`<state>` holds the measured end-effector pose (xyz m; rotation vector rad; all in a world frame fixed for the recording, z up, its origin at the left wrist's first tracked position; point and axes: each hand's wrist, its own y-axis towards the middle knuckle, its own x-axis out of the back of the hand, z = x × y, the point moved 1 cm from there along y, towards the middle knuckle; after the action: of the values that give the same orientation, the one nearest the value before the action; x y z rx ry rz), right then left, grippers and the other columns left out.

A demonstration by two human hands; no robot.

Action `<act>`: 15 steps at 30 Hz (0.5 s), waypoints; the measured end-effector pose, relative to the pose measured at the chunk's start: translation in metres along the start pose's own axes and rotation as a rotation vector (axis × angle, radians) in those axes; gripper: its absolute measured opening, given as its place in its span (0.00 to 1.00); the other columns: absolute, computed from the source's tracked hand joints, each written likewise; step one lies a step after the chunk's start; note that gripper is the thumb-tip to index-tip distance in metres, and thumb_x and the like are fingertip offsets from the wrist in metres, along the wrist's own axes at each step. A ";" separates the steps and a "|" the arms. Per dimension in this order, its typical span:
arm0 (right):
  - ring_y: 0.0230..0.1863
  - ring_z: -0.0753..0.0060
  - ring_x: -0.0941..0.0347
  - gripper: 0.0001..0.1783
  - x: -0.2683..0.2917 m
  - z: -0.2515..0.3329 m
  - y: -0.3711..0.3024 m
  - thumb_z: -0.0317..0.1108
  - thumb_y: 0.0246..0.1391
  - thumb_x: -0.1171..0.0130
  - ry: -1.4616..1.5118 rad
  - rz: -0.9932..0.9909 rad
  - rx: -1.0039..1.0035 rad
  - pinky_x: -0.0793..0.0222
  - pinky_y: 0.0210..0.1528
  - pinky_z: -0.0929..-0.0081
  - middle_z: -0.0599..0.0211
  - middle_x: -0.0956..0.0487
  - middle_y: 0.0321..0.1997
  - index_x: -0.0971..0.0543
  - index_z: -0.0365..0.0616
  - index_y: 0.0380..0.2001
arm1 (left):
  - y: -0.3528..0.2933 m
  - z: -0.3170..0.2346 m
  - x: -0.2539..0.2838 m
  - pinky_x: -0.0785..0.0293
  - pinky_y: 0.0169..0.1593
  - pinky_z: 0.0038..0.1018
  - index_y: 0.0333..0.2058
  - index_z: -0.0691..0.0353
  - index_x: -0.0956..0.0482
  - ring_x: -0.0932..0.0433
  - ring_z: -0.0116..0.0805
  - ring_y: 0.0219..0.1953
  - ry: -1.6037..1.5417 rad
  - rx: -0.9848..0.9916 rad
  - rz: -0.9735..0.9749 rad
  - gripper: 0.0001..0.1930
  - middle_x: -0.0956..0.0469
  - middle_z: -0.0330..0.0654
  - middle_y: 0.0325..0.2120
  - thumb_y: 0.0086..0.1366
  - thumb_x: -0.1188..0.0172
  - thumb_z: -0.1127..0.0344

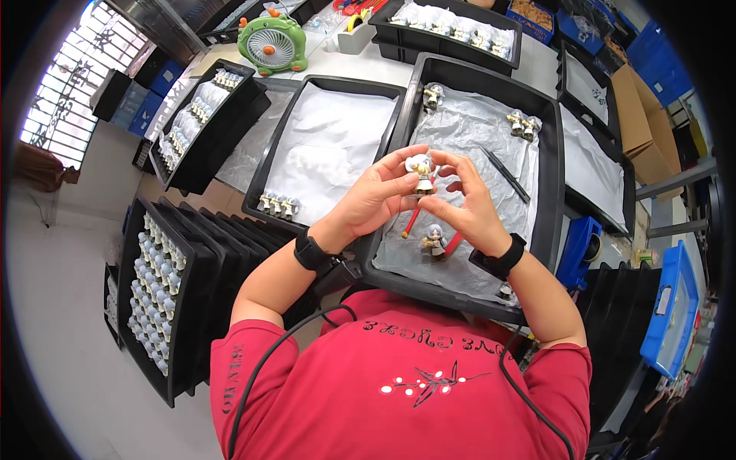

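Note:
My left hand (381, 188) holds a small figurine (422, 175) with pale hair and a white outfit upright between thumb and fingers. From the other side my right hand (464, 198) closes round the same figurine, its thumb near the base. Both hands are over a black tray (560, 199) lined with a thin translucent sheet. Below them in the tray lies a second pale-haired figurine (434, 241). A thin red stick (411, 222) shows under my fingers, partly hidden. Right of my hands rest slim black pen-like tools (507, 176).
More figurines (524, 125) stand along the tray's far side. To the left is a white-lined tray (330, 115) with a few figurines in one corner. A green fan (271, 44) stands behind it. Stacked black trays (195, 245) flank me; a blue bin (671, 310) is at right.

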<state>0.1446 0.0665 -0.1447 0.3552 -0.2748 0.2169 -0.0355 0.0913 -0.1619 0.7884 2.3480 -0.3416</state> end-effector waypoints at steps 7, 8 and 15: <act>0.50 0.68 0.35 0.44 0.001 -0.007 0.003 0.34 0.36 0.30 -0.130 0.112 0.019 0.36 0.47 0.73 0.64 0.34 0.54 0.38 0.48 0.59 | 0.002 0.004 -0.005 0.30 0.50 0.32 0.60 0.59 0.42 0.30 0.27 0.45 -0.096 -0.005 0.004 0.24 0.33 0.40 0.49 0.67 0.51 0.66; 0.50 0.70 0.36 0.45 0.001 -0.008 0.004 0.33 0.36 0.30 -0.143 0.126 0.005 0.36 0.47 0.74 0.66 0.34 0.55 0.38 0.49 0.60 | 0.002 0.006 -0.003 0.30 0.50 0.31 0.60 0.59 0.42 0.31 0.27 0.46 -0.104 -0.017 0.005 0.23 0.33 0.39 0.49 0.67 0.52 0.66; 0.51 0.71 0.36 0.43 -0.004 -0.016 0.000 0.30 0.33 0.28 -0.057 0.096 -0.077 0.37 0.48 0.74 0.69 0.35 0.55 0.36 0.49 0.56 | 0.005 0.012 0.000 0.33 0.49 0.26 0.58 0.59 0.41 0.32 0.25 0.48 0.007 -0.028 -0.091 0.23 0.32 0.37 0.47 0.66 0.49 0.65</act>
<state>0.1449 0.0718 -0.1605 0.2725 -0.3564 0.2903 -0.0264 0.0901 -0.1716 0.6720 2.3953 -0.3444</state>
